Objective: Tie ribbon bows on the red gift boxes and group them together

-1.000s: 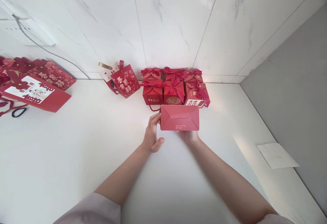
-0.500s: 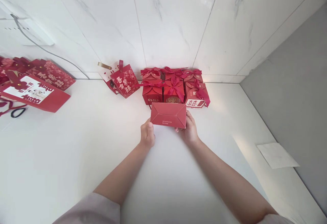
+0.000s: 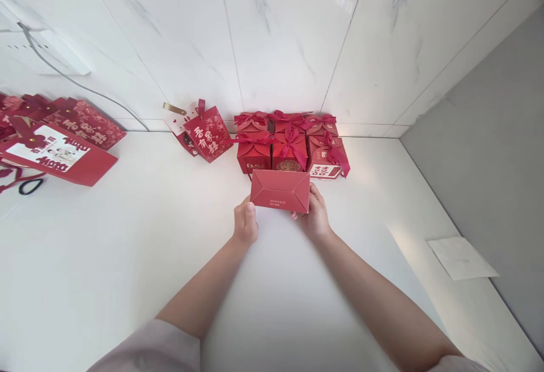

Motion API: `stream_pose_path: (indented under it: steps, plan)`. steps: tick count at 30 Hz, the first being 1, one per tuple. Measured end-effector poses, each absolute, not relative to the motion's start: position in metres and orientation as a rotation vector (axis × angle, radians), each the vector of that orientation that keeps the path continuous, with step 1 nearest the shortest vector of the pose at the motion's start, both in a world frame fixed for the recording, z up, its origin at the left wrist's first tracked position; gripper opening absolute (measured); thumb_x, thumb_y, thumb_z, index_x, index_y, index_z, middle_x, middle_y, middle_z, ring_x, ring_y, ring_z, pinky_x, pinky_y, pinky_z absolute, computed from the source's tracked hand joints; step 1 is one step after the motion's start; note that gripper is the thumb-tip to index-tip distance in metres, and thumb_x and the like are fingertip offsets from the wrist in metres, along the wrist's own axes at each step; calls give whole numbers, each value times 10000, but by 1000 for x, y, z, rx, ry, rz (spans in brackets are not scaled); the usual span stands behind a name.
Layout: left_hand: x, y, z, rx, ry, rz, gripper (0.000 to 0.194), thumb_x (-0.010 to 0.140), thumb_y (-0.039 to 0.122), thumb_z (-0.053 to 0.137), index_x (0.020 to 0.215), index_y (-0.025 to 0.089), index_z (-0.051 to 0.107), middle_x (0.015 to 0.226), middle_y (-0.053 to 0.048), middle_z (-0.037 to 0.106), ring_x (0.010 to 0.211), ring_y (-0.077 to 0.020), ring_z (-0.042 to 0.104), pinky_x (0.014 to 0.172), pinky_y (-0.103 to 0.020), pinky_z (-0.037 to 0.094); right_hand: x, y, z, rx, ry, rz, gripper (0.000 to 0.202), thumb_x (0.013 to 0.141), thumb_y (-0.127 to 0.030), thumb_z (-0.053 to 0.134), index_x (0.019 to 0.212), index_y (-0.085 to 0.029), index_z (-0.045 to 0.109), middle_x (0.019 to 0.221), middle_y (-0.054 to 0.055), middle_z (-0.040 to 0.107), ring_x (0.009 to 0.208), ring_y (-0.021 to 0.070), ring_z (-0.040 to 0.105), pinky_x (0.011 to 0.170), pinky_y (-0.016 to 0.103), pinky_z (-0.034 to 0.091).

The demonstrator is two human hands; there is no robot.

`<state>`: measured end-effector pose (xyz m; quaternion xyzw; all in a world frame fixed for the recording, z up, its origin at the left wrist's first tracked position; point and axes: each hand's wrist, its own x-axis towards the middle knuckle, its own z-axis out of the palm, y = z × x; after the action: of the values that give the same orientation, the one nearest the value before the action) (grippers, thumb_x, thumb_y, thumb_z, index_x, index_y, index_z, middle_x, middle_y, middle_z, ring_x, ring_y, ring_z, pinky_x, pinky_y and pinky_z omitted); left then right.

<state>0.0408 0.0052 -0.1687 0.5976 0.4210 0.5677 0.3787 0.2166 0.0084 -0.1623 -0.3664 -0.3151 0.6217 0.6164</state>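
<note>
Between my two hands is a red paper gift box (image 3: 279,189), its folded base with small print turned toward me. My left hand (image 3: 246,223) grips its left end, thumb at the lower corner. On the other end my right hand (image 3: 317,213) is closed, with fingers partly hidden behind and under the box. Just beyond it several red gift boxes stand in two rows against the wall, tied with dark red ribbon bows; the front middle one (image 3: 289,150) is partly covered by the held box. A front right box (image 3: 326,159) has a white label.
Left of the rows, a red gift bag (image 3: 208,134) with white lettering leans near the wall. More red bags (image 3: 85,123) and a box with a photo label (image 3: 59,154) lie at far left. A grey cable (image 3: 80,85) hangs along the wall. A white paper piece (image 3: 461,257) lies at right.
</note>
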Motion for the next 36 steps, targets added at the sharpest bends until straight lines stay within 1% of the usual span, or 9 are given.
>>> stream_pose_path:
  steps: [6, 11, 20, 29, 33, 36]
  plan:
    - [40, 5, -170, 1550, 1067, 1422, 659, 951, 624, 289, 1037, 127, 714, 1058, -149, 717, 988, -289, 670, 792, -381, 514, 217, 8, -162, -842, -727, 1434, 180, 876, -372, 568, 986, -247, 499, 571, -49, 638, 383, 133, 553, 365, 234, 425]
    - [40, 5, -171, 1497, 1080, 1410, 672, 923, 661, 322, 986, 125, 722, 1031, -148, 721, 989, -298, 668, 784, -384, 520, 217, 9, -163, -840, -734, 1434, 207, 872, -388, 576, 1004, -247, 501, 558, -50, 634, 380, 137, 550, 363, 237, 419]
    - [41, 6, -169, 1492, 1088, 1433, 668, 919, 667, 324, 952, 132, 723, 951, -137, 731, 943, -288, 681, 768, -378, 521, 216, 8, -161, -855, -730, 1427, 204, 869, -392, 579, 993, -249, 505, 579, -50, 635, 386, 132, 549, 366, 238, 421]
    - [40, 6, -170, 1547, 1079, 1418, 654, 951, 623, 288, 1022, 133, 716, 1032, -145, 724, 984, -293, 675, 766, -375, 522, 217, 9, -162, -850, -730, 1432, 209, 862, -389, 582, 996, -249, 503, 582, -47, 636, 388, 132, 552, 371, 237, 428]
    - [39, 5, -171, 1557, 1077, 1417, 643, 962, 601, 276, 1023, 130, 710, 1051, -147, 719, 997, -292, 670, 779, -379, 522, 216, 8, -163, -858, -727, 1423, 183, 855, -353, 570, 995, -249, 512, 576, -47, 626, 387, 138, 541, 370, 242, 418]
    - [41, 4, -169, 1529, 1030, 1404, 631, 963, 593, 279, 1055, 128, 695, 1041, -149, 713, 990, -293, 665, 791, -388, 519, 215, 8, -164, -860, -710, 1392, 136, 838, -303, 546, 962, -248, 535, 573, -52, 605, 371, 131, 497, 368, 245, 389]
